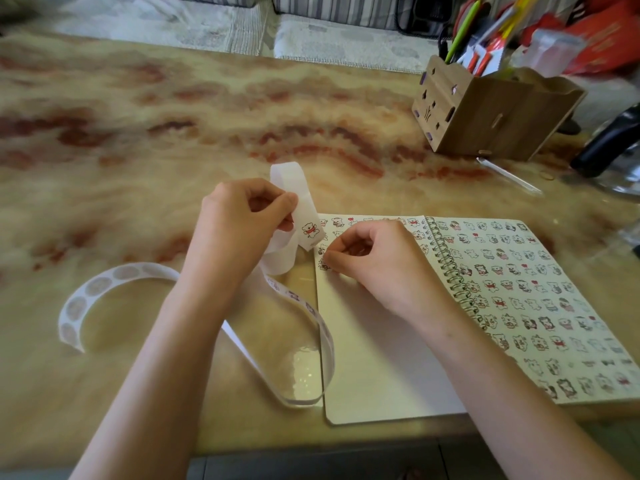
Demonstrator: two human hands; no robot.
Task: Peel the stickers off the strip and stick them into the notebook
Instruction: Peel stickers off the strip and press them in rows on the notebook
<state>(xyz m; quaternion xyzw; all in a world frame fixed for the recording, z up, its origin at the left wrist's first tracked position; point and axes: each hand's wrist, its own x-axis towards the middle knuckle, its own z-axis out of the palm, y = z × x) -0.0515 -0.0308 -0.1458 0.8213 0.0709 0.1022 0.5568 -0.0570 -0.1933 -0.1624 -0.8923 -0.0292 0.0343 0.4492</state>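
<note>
Strip (301, 216): thin, floppy backing paper looping left of notebook (374, 368); left hand (242, 220) pinches it beside next bear sticker (308, 231). Right hand (377, 261), fingers curled, pinches small sticker (325, 265) onto left page. Stickers likely light, tear-prone: lift by an edge.

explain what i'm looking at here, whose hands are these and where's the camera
No machine here: these are a person's two bare hands, filmed by one wide-angle camera worn on their head, looking down. A marbled table holds an open spiral notebook, its right page full of bear stickers, and a wooden pen holder further back. The left hand pinches a long white sticker strip that loops across the table. The right hand, fingers curled, pinches a small sticker onto the left page near its edge.
</note>
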